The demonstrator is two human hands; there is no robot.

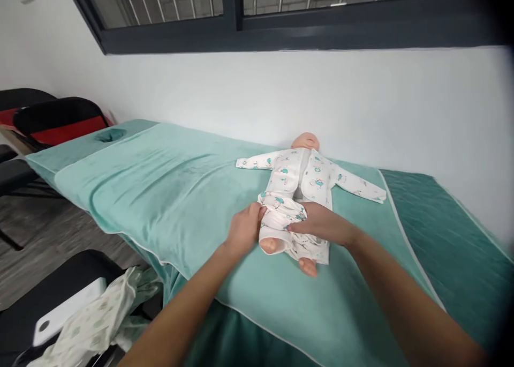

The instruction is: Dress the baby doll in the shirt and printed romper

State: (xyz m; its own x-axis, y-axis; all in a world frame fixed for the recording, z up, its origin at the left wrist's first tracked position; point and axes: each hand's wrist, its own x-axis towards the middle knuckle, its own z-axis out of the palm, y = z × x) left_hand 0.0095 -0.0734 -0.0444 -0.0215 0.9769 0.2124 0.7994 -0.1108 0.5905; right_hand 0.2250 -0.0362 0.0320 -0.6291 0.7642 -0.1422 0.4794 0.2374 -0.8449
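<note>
A baby doll [305, 141] lies on its back on a teal towel [168, 195] that covers a massage table. It wears a white printed romper [299, 182] with the sleeves spread out to both sides. My left hand [243, 229] is closed on the bunched romper leg by the doll's bare left-side foot [270, 245]. My right hand [321, 223] pinches the romper fabric at the doll's hips, fingers pressed together. The other bare foot [308, 267] sticks out below the cloth.
A white wall runs behind the table under a dark window frame [281, 32]. Black and red chairs [60, 120] stand at the far left. A black stool [60, 292] at lower left carries a white device [64, 311] and a crumpled printed cloth [100, 319]. A darker green cover [450, 238] lies at right.
</note>
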